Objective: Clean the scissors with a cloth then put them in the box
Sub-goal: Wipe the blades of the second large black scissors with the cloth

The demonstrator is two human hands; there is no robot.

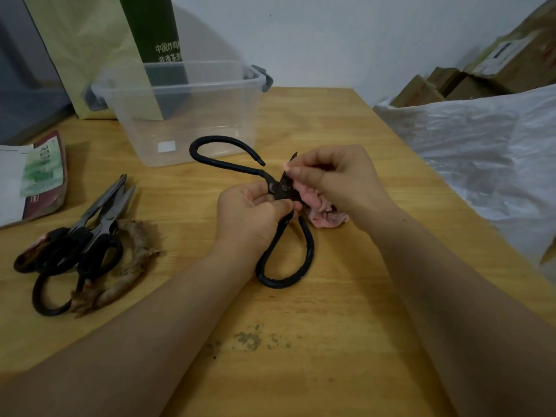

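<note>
Black iron scissors (228, 162) with large loop handles are spread wide above the wooden table (331, 311). My left hand (252, 218) grips them near the pivot, one loop pointing away, the other toward me. My right hand (334, 176) pinches a pink cloth (326, 213) against the short dark blade; most of the blade is hidden by my fingers. A clear plastic box (183, 115) with grey latches stands open behind the scissors.
Several other scissors (90, 236) lie piled at the left, on a frayed, dirty rag-wrapped loop handle (132, 266). A packet and papers (39, 179) sit at the far left. A paper bag (90, 49) stands behind the box. A white plastic sack (481, 139) borders the table's right edge.
</note>
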